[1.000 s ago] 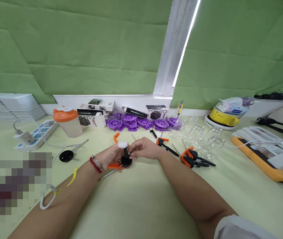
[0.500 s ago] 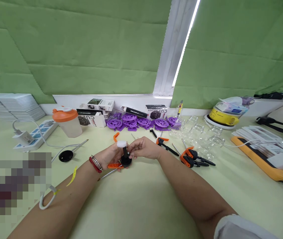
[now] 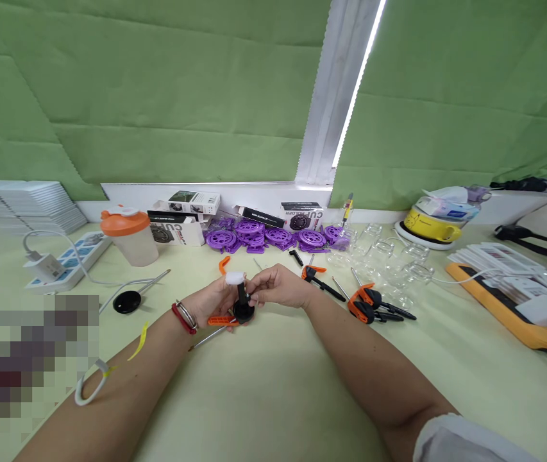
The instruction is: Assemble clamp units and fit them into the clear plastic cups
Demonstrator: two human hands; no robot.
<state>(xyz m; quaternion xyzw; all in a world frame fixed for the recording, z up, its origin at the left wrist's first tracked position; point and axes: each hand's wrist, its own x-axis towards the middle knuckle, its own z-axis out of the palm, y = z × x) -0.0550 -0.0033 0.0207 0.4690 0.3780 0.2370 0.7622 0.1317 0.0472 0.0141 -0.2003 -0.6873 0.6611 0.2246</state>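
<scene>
My left hand (image 3: 220,300) is closed around a black-and-orange clamp-like tool (image 3: 243,310) with a round black part, a black post topped by a white pad, and a thin metal rod sticking out toward the lower left. My right hand (image 3: 273,287) meets it from the right, thumb and fingers pinched together against the side of the black post near a small shiny spot. Whatever lies between those fingertips is too small to make out. Just beyond my left hand lies a loose orange piece (image 3: 224,264).
Similar black-and-orange tools (image 3: 369,305) lie to the right, near clear glass-like cups (image 3: 383,250). Purple wheel-shaped parts (image 3: 249,236) and cup holder boxes (image 3: 177,231) line the back. A shaker bottle (image 3: 131,237), power strip (image 3: 74,260) and black disc with rod (image 3: 127,301) are left.
</scene>
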